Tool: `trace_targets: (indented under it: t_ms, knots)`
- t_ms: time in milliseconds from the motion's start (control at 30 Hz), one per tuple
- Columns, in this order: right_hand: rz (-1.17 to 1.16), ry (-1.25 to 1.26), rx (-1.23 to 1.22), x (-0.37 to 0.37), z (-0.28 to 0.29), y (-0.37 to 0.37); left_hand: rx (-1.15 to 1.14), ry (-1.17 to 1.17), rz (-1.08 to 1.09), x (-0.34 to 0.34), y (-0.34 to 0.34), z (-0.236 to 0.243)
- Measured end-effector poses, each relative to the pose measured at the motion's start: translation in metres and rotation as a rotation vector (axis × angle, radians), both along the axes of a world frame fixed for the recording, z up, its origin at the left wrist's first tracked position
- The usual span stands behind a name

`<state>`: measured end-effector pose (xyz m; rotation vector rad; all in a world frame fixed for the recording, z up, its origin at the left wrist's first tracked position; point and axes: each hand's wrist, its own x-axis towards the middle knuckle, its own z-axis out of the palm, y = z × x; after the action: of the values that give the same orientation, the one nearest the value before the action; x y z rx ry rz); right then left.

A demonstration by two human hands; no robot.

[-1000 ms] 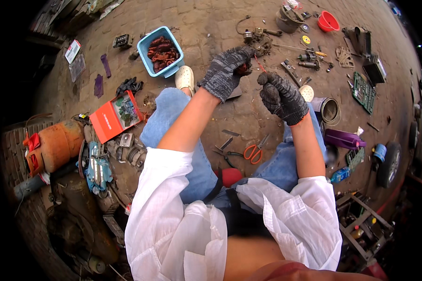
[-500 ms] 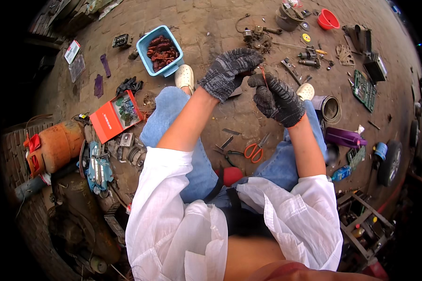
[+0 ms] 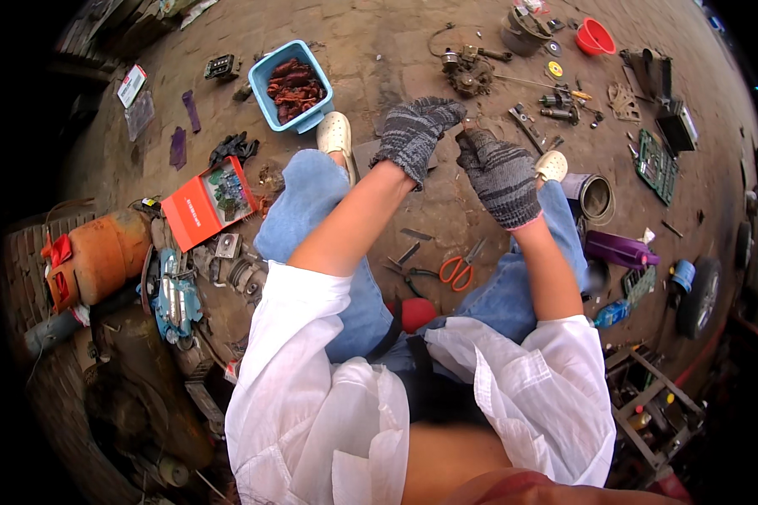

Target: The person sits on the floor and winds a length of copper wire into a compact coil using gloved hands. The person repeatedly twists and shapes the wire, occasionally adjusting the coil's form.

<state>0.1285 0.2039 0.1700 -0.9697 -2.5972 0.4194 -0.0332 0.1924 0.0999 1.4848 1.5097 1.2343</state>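
Both my hands wear grey-and-black knitted gloves and are raised between my knees, fingertips close together. My left hand [image 3: 416, 136] is closed, its fingers curled toward the right; what they hold is hidden. My right hand [image 3: 502, 178] is pinched, fingertips up and to the left. A thin reddish strand between the hands barely shows now. Below my left hand, a flat grey plate [image 3: 367, 155] lies on the ground. Beyond my left foot stands a light blue basin [image 3: 264, 103] holding reddish-brown bundles [image 3: 293, 87], possibly copper windings.
Orange-handled scissors [image 3: 456, 273], pliers [image 3: 408, 274] and flat blades lie between my legs. An open red box [image 3: 192, 215] and an orange gas cylinder [image 3: 101, 257] are at left. At right are a green socket set [image 3: 655, 167], a metal can [image 3: 594, 199] and a purple jug [image 3: 616, 249].
My left hand has shifted slightly left and turned, its fingers curling downward. My right hand has turned, its fingers pointing up and left. The reddish strand, plain before, is now mostly out of sight.
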Motion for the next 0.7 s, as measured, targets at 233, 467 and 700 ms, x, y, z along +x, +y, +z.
trace_targets:
  t_ms: [233, 467, 700]
  knots:
    - [-0.041, 0.183, -0.451, 0.004, -0.017, 0.012, -0.208, -0.301, -0.029, 0.0, -0.005, 0.03]
    - [-0.191, 0.524, -0.927, 0.01, -0.012, 0.015, -0.51, -1.362, 0.273, 0.006, 0.008, 0.032]
    - [-0.153, 0.547, -0.871, 0.001, -0.003, 0.01, -0.175, -1.135, 0.023, -0.001, -0.002, -0.011]
